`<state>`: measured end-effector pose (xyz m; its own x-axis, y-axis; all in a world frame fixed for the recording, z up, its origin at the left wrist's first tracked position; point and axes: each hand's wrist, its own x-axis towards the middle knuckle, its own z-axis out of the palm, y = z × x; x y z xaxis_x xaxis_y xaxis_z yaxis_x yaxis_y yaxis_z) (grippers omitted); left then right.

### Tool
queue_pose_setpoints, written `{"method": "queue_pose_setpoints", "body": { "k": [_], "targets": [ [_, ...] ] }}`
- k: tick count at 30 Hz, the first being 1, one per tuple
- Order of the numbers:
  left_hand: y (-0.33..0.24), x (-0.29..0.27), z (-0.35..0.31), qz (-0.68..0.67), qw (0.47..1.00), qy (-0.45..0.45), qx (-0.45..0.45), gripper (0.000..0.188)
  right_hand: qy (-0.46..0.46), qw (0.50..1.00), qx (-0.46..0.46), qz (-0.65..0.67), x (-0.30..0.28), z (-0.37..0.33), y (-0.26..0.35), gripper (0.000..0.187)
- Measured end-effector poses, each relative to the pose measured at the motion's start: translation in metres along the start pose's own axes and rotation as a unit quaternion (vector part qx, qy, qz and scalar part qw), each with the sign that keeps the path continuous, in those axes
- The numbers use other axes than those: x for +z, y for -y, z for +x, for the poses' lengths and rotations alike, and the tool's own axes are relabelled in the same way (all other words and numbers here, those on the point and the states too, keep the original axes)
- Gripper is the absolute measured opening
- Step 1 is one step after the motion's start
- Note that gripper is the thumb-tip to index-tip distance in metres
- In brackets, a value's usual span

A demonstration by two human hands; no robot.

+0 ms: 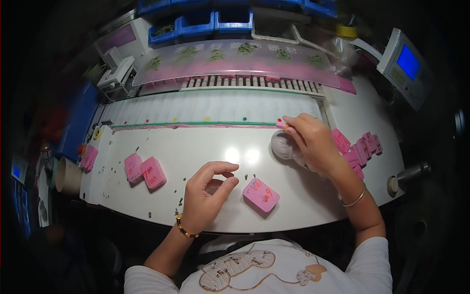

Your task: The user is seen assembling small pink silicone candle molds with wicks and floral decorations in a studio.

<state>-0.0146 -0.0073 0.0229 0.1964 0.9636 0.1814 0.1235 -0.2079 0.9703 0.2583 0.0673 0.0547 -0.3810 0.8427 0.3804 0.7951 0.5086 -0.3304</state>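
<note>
My right hand (309, 139) is at the front edge of the long white slatted rack (186, 109), fingers pinched on a small pink piece with some yellow (281, 125). It sits beside a red dot on the rack, and its kind is too small to tell. Under that hand a round pale cloth bundle (282, 145) lies on the table, partly hidden. My left hand (208, 193) hovers over the table with fingers curved and thumb apart, holding nothing visible. Just right of it lies a pink rubber mould-like block (262, 194) with red handwriting.
Two pink blocks (153, 172) rest at left; a pile of pink blocks (361, 149) is at right. Small dark green bits (181, 201) are scattered about. Beyond stand a roller track (245, 82), a translucent sheet with green pieces (235, 59), blue bins (196, 22) and a blue-screened device (407, 66).
</note>
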Motion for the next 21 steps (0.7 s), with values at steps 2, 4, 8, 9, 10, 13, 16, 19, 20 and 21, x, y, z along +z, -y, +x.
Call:
{"method": "queue_pose_setpoints", "body": {
  "k": [2,4,8,9,10,13,16,19,20,21],
  "targets": [
    [-0.005,0.000,-0.005,0.017,0.999,-0.006,0.036,0.026,-0.122,0.992,-0.040,0.014,-0.007,0.000,0.008,0.017],
    [-0.010,0.006,-0.009,0.023,0.996,0.005,0.087,0.032,-0.114,0.992,-0.052,-0.022,-0.002,-0.007,0.008,0.019],
    [-0.016,0.031,-0.013,0.228,0.946,0.092,0.212,0.049,-0.075,0.991,-0.051,-0.097,0.018,-0.013,0.005,0.022],
    [-0.015,0.038,-0.017,0.227,0.946,0.093,0.211,0.049,-0.059,0.993,-0.046,-0.096,0.014,-0.012,0.007,0.022],
    [-0.010,0.045,-0.019,0.249,0.944,0.105,0.189,0.050,-0.057,0.993,-0.045,-0.097,0.014,-0.012,0.006,0.022],
    [0.010,0.051,-0.015,0.277,0.934,0.112,0.195,0.051,-0.058,0.995,-0.039,-0.074,0.013,-0.013,0.002,0.022],
    [0.012,0.043,-0.013,0.197,0.967,0.065,0.146,0.048,-0.081,0.995,-0.036,0.038,0.002,-0.026,0.019,0.022],
    [0.011,0.032,-0.008,0.094,0.993,0.056,0.045,0.044,-0.023,0.969,0.069,0.238,-0.006,-0.048,0.039,0.025],
    [0.019,0.030,-0.007,0.021,0.998,0.055,0.010,0.039,-0.022,0.949,0.034,0.311,0.000,-0.056,0.044,0.026],
    [0.021,0.029,-0.005,0.020,0.998,0.054,0.004,0.039,-0.021,0.923,0.000,0.383,0.005,-0.061,0.049,0.027]
  ]
}}
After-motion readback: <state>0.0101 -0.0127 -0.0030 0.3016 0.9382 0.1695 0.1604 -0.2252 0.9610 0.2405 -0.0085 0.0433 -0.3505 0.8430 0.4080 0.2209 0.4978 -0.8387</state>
